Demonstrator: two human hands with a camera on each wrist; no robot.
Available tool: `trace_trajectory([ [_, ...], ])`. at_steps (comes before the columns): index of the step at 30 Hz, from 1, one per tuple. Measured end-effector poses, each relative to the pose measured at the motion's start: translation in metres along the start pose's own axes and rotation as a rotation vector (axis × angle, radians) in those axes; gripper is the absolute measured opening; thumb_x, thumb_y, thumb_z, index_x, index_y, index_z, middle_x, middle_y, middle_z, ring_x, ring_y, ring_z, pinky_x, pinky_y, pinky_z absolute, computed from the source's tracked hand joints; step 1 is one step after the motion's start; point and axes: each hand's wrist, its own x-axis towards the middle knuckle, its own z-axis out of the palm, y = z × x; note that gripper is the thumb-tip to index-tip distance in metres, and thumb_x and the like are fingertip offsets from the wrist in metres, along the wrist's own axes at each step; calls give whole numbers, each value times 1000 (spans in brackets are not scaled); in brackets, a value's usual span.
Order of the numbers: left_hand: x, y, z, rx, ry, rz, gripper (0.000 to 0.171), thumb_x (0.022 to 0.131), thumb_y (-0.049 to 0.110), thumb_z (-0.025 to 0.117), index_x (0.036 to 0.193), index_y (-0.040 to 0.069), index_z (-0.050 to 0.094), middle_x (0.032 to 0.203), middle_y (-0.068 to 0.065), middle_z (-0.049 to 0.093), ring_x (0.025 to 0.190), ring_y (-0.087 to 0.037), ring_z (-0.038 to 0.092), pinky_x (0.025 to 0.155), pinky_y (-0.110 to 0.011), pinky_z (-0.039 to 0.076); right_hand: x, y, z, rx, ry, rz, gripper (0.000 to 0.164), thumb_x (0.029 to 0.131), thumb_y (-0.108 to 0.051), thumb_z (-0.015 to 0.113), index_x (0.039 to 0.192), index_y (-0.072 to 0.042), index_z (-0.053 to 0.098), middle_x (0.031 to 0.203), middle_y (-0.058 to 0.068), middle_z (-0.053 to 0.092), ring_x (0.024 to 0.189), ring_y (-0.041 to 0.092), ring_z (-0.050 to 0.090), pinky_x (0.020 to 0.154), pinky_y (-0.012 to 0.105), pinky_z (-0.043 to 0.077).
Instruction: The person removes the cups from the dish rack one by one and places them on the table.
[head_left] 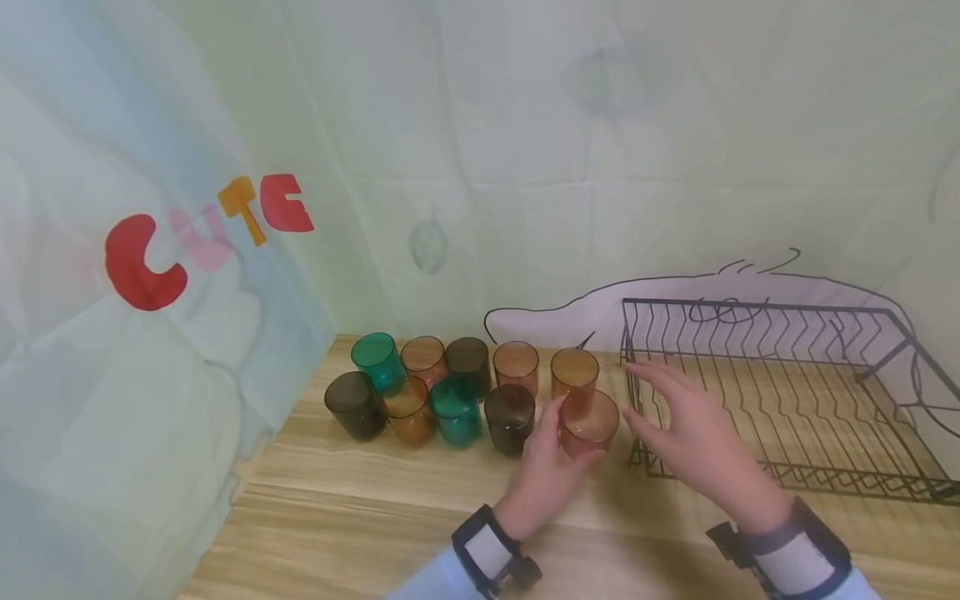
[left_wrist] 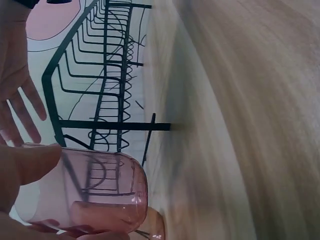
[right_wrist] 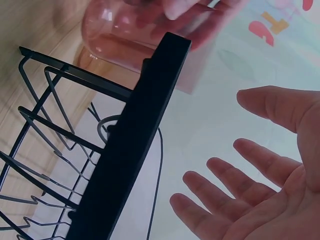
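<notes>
My left hand (head_left: 546, 468) grips a clear pink glass (head_left: 590, 422), thumb on the near side and fingers around the far side. In the left wrist view the same pink glass (left_wrist: 105, 190) shows close to the table, thumb near its rim. My right hand (head_left: 693, 433) is held over the left end of the black wire dish rack (head_left: 757, 304), fingers spread and holding nothing. The right wrist view shows its fingers (right_wrist: 235, 175) apart beside the rack's end bar (right_wrist: 132, 135). Just behind the held glass stands an amber glass (head_left: 574, 367).
To the left, several tinted glasses stand upright in two rows, among them a green glass (head_left: 377, 358), a teal glass (head_left: 455, 412) and a dark grey glass (head_left: 356, 407). A printed cloth (head_left: 525, 167) hangs behind the wooden table (head_left: 315, 517).
</notes>
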Motion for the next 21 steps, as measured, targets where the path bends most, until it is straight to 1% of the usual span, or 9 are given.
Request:
trace_trajectory([
  [5,1,-6,3,53,-4,-36,76,82,30,72,143,25,27,141,2,44,132,-12,40,110,-39,36,-1,-2,1,10,-12,6,58,83,-25,69,136,-18,47,141,9,46,127,33,46,100,56,42],
  [13,1,-16,5,126,38,-77,77,82,30,72,143,18,26,137,-2,49,127,-14,46,107,-38,39,-2,-3,4,9,-15,-3,57,83,-26,69,136,-19,47,142,10,46,126,34,47,98,56,43],
  [16,0,-18,5,141,46,-83,78,82,30,72,143,17,26,135,-4,50,126,-15,47,106,-39,40,-3,-3,4,12,-13,-2,57,83,-26,69,136,-18,47,142,10,45,126,35,46,98,56,43],
  [19,-2,-19,4,153,48,-73,83,80,32,74,144,16,24,136,-7,50,126,-17,48,104,-40,41,-4,-2,4,29,-20,9,57,84,-27,68,136,-19,46,143,10,44,127,35,45,99,57,41],
  [21,-6,-16,1,143,42,-77,87,79,34,74,146,17,22,138,-7,49,127,-17,47,104,-41,42,-6,-1,2,39,-24,20,57,85,-28,67,137,-19,46,144,10,43,129,35,43,101,57,40],
])
